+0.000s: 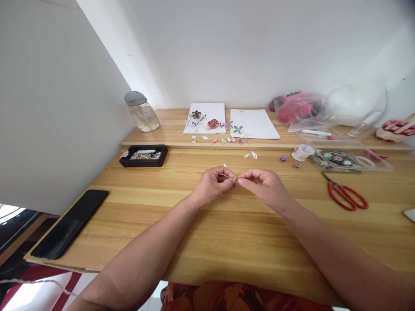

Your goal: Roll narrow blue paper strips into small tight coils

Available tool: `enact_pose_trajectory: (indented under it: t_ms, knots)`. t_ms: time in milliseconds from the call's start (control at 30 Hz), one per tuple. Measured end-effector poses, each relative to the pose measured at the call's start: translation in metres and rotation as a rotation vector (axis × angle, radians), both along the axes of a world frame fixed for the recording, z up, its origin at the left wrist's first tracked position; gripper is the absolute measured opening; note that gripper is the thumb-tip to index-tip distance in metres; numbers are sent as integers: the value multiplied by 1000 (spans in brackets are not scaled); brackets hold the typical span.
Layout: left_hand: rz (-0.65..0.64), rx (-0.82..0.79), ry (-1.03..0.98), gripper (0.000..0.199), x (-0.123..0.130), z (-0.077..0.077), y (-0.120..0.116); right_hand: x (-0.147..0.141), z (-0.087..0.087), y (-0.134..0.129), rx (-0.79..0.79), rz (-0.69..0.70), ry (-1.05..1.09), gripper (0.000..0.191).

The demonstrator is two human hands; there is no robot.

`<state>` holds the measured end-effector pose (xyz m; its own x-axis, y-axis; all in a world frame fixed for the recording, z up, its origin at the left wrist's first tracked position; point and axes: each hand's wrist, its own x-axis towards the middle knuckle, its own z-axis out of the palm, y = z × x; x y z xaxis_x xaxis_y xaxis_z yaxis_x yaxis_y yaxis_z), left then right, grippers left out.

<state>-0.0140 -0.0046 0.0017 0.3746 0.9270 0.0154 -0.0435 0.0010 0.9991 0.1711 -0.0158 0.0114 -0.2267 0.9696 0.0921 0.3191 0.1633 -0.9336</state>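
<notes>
My left hand and my right hand meet above the middle of the wooden table. Thumb and forefinger of each are pinched together, tips touching. Whatever lies between them is too small and too hidden to name. Just beyond the fingers lie small white petal-shaped pieces. Farther back a row of little pink and white petals runs along the shelf edge. Behind it are a red flower, a purple flower, a green flower and a dark flower.
Red-handled pliers lie at right, near a clear box of supplies and a thread spool. At left are a black bead tray, a phone and a water bottle. A raised shelf spans the back.
</notes>
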Motion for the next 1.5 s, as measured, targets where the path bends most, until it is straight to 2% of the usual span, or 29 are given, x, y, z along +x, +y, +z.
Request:
enact_pose_trajectory:
  t_ms: [100, 300, 500, 600, 800, 967, 1100, 1300, 1400, 1500]
  knots:
    - [-9, -73, -64, 31, 1, 0, -1, -1, 0, -1, 16, -20, 36, 22]
    - [-42, -372, -439, 33, 5, -3, -3, -5, 0, -3, -100, -109, 187, 28]
    - [-60, -526, -577, 39, 9, 0, -9, -8, -5, -4, -119, -137, 375, 25]
    - [-27, -525, -576, 28, 11, 0, -12, -10, -5, -5, -61, -180, 344, 23]
    - [-18, -533, -518, 24, 15, -4, -13, -10, -8, -7, 180, -201, 174, 14]
    - [1, -566, -505, 20, 15, -1, -14, -11, -10, -9, 236, -198, 142, 12]
    - [-21, -571, -525, 17, 15, 0, -15, -12, -12, -8, 170, -195, 241, 12]
    - [5, -550, -556, 21, 18, 0, -17, -15, -12, -8, -116, -218, 484, 20]
    - [28, -487, -524, 23, 22, -2, -20, -18, -12, -10, -177, -261, 558, 23]
    - [111, -369, -437, 24, 26, -4, -23, -20, -14, -10, -184, -306, 564, 25]
